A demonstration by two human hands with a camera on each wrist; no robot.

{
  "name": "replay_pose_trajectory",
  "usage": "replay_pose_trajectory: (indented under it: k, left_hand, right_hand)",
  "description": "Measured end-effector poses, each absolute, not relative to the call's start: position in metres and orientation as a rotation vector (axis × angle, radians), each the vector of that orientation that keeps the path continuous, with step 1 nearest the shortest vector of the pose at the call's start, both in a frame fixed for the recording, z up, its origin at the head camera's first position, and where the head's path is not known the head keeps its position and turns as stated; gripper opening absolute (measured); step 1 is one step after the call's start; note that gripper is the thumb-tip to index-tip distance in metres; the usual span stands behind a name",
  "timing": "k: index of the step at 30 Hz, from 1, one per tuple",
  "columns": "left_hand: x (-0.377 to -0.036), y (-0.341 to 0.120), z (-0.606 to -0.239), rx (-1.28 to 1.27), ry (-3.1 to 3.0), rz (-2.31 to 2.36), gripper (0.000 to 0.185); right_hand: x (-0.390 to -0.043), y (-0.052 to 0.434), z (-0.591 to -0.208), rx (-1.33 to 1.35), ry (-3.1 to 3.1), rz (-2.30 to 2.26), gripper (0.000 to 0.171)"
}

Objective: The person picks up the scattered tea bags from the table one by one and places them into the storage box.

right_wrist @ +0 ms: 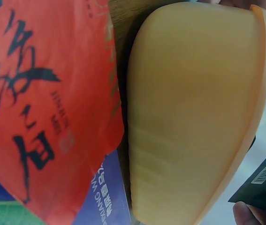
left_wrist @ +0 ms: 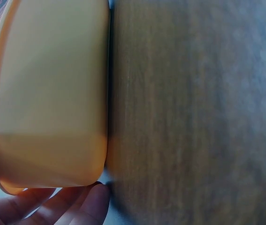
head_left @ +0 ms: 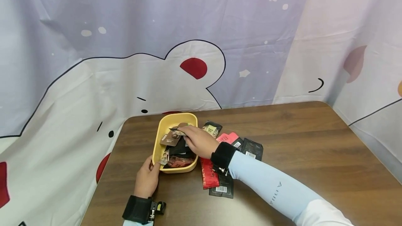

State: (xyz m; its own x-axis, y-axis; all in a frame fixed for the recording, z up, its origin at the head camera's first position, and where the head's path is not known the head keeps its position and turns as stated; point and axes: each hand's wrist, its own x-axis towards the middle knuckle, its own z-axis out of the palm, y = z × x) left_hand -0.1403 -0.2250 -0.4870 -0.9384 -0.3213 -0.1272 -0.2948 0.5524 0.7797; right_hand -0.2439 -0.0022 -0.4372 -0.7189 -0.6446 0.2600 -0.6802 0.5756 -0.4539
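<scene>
From the head camera, a yellow tub (head_left: 157, 138) of packets sits near the table's (head_left: 298, 138) far left corner. The left hand (head_left: 147, 179) grips its near left rim; the right hand (head_left: 198, 140) pinches a dark packet (head_left: 177, 129) above it.

Left wrist: fingers (left_wrist: 83, 206) touch the tub's wall (left_wrist: 48, 93).

Right wrist: a red packet (right_wrist: 43, 93) lies just beside the tub (right_wrist: 189, 108).

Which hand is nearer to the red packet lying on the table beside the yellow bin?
Right. The right hand reaches into the yellow bin, its wrist just above the red packet. The left hand holds the bin's opposite near corner, farther away.
</scene>
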Motion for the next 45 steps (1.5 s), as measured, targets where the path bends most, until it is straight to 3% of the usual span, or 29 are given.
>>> replay_pose_trajectory:
  k: [4,10,12,35,45]
  left_hand:
    - [-0.141,-0.225,-0.487,0.543,-2.741,-1.357,0.049]
    - [-0.14,-0.225,-0.487,0.548,-2.745,-1.357,0.049]
    - [-0.14,-0.225,-0.486,0.55,-2.747,-1.358,0.049]
    - [-0.14,-0.225,-0.485,0.552,-2.749,-1.378,0.05]
    - [-0.14,-0.224,-0.485,0.555,-2.749,-1.386,0.052]
  right_hand:
    - [-0.244,-0.003,-0.438,1.164,-2.739,0.832,0.048]
    - [-0.242,-0.001,-0.438,1.196,-2.816,0.777,0.083]
    - [-0.241,0.0,-0.438,1.189,-2.84,0.767,0.088]
    - [-0.199,0.064,-0.453,1.185,-2.892,0.754,0.082]
    - [-0.171,0.082,-0.472,1.339,-2.935,0.596,0.079]
